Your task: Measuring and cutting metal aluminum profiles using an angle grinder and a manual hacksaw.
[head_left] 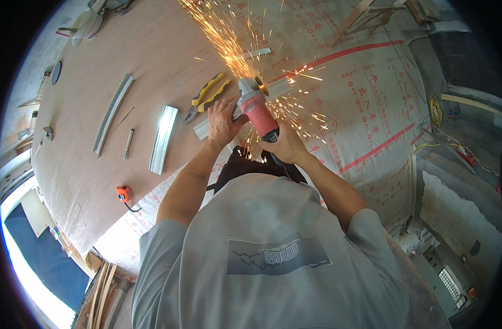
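A red and grey angle grinder (257,112) runs against a metal channel (280,89), throwing a dense stream of sparks (220,41) up and to the left, with more scattering to the right. My right hand (288,143) is wrapped round the grinder's dark rear end. Just left of the grinder, my left hand (223,122) grips the channel, whose near end (201,130) sticks out past the fingers. Yellow-handled snips (211,92) lie beside that hand, with their jaws close to the channel. The exact contact of the grinder's disc is hidden by glare and the tool head.
Cut metal channels (163,140) (114,115) lie on the brown board (81,142), with a marker (128,144) and an orange tape measure (123,193). Printed sheeting (366,109) covers the right side. A yellow cable coil (435,111) and wooden frame (360,22) stand farther off.
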Available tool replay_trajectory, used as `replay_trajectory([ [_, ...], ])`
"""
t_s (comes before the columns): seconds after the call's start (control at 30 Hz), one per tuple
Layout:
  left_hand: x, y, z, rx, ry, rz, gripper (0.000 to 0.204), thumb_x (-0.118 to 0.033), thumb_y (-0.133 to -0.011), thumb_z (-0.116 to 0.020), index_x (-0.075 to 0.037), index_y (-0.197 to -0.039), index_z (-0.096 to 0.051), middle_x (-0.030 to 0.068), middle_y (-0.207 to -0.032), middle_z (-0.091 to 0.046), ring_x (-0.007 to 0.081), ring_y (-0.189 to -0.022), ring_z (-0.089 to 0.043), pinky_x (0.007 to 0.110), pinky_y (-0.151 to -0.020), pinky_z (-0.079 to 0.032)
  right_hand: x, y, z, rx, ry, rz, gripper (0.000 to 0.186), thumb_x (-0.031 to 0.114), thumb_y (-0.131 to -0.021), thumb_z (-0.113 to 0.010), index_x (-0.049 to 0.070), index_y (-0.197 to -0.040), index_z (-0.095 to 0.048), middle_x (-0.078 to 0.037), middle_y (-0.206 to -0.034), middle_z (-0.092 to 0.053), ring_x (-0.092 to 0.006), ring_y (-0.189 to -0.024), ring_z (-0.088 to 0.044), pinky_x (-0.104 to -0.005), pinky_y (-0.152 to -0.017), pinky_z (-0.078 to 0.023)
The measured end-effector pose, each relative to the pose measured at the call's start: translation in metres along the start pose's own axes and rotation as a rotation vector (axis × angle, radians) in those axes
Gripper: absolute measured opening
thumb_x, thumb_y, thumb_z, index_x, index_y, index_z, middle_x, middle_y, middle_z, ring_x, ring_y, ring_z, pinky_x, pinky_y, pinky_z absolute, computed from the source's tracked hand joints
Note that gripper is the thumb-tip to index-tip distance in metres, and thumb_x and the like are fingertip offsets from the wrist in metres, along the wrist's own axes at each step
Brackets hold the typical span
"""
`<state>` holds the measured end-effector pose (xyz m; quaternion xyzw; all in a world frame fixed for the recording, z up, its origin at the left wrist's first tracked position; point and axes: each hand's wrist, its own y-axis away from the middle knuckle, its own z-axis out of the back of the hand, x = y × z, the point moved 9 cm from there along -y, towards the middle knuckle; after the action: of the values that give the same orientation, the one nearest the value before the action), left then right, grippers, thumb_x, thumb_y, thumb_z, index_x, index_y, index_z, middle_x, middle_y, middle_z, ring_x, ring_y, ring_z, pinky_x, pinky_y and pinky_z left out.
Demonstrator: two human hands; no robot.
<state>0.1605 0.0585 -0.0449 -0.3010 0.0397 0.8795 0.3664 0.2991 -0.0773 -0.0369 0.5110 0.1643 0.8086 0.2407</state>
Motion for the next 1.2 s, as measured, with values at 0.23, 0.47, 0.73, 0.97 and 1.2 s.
replay_trajectory([
  [0.23,0.002,0.001,-0.002,-0.001,0.0,0.002,0.063,-0.039,-0.076,-0.081,-0.014,-0.131,-0.063,0.0041,-0.122,-0.064,0.0267,-0.116,-0.057,0.043,-0.094,-0.04,-0.005,-0.002,-0.001,0.007,0.045,0.002,0.069,0.032,-0.072,-0.082,-0.002,-0.125,-0.055,-0.025,-0.11,-0.065,-0.0378,-0.102,-0.066,-0.0428,-0.089,-0.051],
  [0.47,-0.001,0.0,0.001,0.008,0.007,0.0,0.064,-0.035,-0.074,-0.083,-0.013,-0.131,-0.063,0.004,-0.122,-0.064,0.0273,-0.116,-0.057,0.043,-0.093,-0.04,-0.001,0.003,0.0,0.039,0.046,-0.053,0.071,0.032,-0.072,-0.082,-0.004,-0.127,-0.053,-0.025,-0.109,-0.066,-0.0394,-0.104,-0.066,-0.0437,-0.092,-0.05],
  [0.73,0.0,0.0,0.0,0.002,0.008,-0.011,0.063,-0.032,-0.074,-0.083,-0.012,-0.13,-0.063,0.0044,-0.123,-0.064,0.0274,-0.117,-0.057,0.043,-0.093,-0.04,-0.003,0.006,-0.001,0.003,0.045,-0.004,0.067,0.033,-0.073,-0.082,-0.005,-0.121,-0.055,-0.026,-0.107,-0.065,-0.0396,-0.1,-0.067,-0.0436,-0.089,-0.051],
  [0.97,-0.003,-0.002,0.001,0.003,0.025,-0.019,0.061,-0.033,-0.075,-0.082,-0.011,-0.129,-0.064,0.0051,-0.123,-0.064,0.0278,-0.116,-0.057,0.043,-0.094,-0.04,-0.002,0.011,0.002,-0.016,-0.008,-0.002,0.064,0.032,-0.072,-0.081,-0.006,-0.118,-0.057,-0.026,-0.104,-0.066,-0.0381,-0.097,-0.067,-0.0437,-0.086,-0.051],
  [1.2,-0.002,0.001,0.001,-0.009,0.003,-0.034,0.061,-0.033,-0.075,-0.082,-0.011,-0.129,-0.064,0.0056,-0.122,-0.064,0.0285,-0.115,-0.057,0.043,-0.094,-0.04,-0.012,0.014,-0.003,-0.02,0.019,-0.017,0.064,0.032,-0.071,-0.082,-0.006,-0.117,-0.058,-0.025,-0.098,-0.069,-0.0376,-0.093,-0.069,-0.0428,-0.084,-0.053],
])
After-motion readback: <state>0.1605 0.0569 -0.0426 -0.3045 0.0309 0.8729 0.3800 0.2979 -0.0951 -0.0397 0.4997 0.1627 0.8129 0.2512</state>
